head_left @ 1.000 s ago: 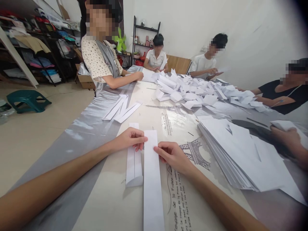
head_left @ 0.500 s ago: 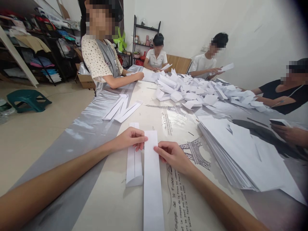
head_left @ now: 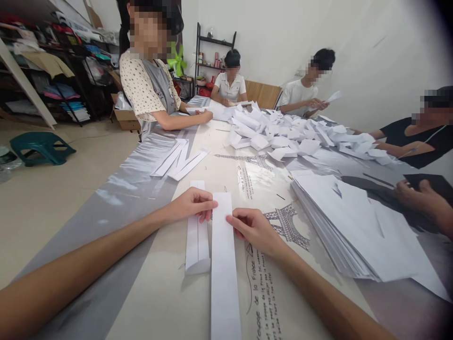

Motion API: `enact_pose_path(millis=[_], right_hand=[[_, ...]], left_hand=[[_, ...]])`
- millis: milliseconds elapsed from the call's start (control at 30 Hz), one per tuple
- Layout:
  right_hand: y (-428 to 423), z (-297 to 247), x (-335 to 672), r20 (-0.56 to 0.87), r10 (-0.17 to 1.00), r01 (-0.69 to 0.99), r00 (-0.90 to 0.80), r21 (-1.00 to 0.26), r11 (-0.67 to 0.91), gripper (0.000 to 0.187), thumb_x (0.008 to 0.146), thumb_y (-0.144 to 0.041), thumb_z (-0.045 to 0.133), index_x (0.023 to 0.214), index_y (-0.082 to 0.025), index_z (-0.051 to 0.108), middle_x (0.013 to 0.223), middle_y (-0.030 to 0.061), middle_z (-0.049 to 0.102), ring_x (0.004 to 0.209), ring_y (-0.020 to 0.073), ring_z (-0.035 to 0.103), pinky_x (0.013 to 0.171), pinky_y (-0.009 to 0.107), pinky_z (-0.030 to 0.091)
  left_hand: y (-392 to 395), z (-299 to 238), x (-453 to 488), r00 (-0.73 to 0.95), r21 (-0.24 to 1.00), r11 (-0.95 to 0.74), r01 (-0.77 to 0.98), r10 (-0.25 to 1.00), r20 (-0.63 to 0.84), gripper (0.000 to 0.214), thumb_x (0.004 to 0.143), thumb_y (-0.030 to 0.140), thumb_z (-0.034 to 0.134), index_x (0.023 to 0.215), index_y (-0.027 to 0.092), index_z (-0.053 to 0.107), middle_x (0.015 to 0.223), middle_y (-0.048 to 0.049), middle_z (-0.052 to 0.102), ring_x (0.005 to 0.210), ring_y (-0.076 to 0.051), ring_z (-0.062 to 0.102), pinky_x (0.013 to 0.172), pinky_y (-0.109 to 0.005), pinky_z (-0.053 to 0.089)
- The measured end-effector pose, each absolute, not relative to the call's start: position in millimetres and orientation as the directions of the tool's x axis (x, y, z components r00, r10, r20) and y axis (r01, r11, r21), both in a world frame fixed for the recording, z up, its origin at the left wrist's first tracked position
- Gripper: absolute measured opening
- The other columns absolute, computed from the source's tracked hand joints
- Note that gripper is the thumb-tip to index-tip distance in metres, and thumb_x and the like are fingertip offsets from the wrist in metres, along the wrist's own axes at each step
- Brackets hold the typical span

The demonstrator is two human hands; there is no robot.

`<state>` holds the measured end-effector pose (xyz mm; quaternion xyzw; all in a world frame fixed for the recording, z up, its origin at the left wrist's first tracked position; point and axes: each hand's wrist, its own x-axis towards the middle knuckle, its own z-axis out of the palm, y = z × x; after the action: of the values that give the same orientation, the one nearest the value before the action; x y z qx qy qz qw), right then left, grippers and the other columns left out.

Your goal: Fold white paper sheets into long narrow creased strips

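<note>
A long folded white paper strip [head_left: 224, 264] lies lengthwise on the table in front of me. My left hand [head_left: 191, 204] pinches its upper left edge, fingers curled. My right hand [head_left: 255, 229] pinches the upper right edge, fingers closed. A second folded strip [head_left: 197, 236] lies just to the left, partly under my left hand.
A thick stack of white sheets [head_left: 357, 222] lies to the right. A heap of folded papers [head_left: 297, 134] fills the far table. Loose strips [head_left: 179, 160] lie at the left. Several people sit around the table; another person's hand [head_left: 421, 200] holds a dark phone at right.
My hands and the strip have stayed put. The hand at the right edge has shifted with its phone, and the person at the far end has lowered the paper held up.
</note>
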<state>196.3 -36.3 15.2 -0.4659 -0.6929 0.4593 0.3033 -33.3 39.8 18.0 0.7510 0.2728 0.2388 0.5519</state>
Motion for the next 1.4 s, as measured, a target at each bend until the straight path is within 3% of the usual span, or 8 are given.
enact_pose_path(millis=[833,1400], right_hand=[[-36.5,14.7,197.6,-0.006,0.92,0.397,-0.391,-0.903,0.163,0.048,0.1,-0.046,0.051,0.06,-0.02,0.045,0.057,-0.0046,0.046,0.051,0.0107,0.036,0.054,0.028,0.031],[-37.1,15.1,196.7,-0.015,0.921,0.378,-0.39,-0.914,0.145,0.046,0.1,-0.043,0.053,0.061,-0.02,0.047,0.057,-0.0045,0.047,0.052,0.0105,0.037,0.054,0.028,0.031]], left_hand=[[41.7,13.0,-34.7,0.708,0.961,-0.231,0.152,0.704,0.057,0.042,0.094,0.047,0.062,0.068,0.014,0.066,0.065,-0.0037,0.069,0.052,-0.009,0.053,0.053,-0.021,0.044],[39.9,16.7,-34.2,0.728,0.964,-0.225,0.138,0.684,0.056,0.04,0.095,0.04,0.063,0.066,0.014,0.064,0.062,-0.0016,0.067,0.051,-0.008,0.052,0.053,-0.019,0.041]])
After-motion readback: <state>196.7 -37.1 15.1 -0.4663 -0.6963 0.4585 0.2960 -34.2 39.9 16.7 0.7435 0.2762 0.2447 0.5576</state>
